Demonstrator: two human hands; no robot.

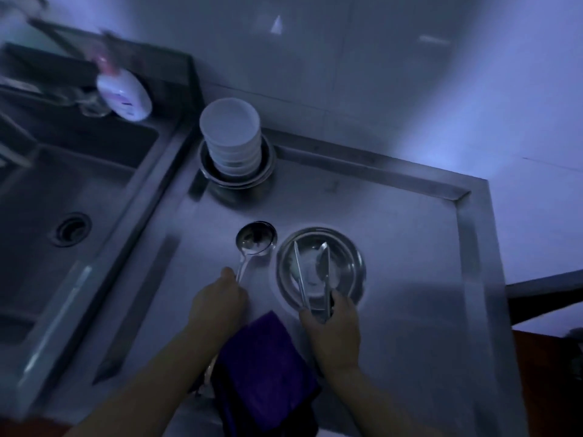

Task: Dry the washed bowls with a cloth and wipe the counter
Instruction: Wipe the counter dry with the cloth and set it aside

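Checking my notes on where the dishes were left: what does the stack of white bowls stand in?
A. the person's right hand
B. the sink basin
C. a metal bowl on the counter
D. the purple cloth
C: the stack of white bowls stands inside a metal bowl on the steel counter, beside the sink.

The steel counter [410,247] lies bare across the right half of the frame, from the metal bowl [344,247] out to its raised rim. Toward the upper middle, the stack of white bowls [232,134] blocks the back corner. At centre, a ladle [256,238] lies just beside the metal bowl, leaving only a narrow gap between them. The purple cloth [268,367] covers the near edge at lower centre. The sink [63,190] drops away at left.
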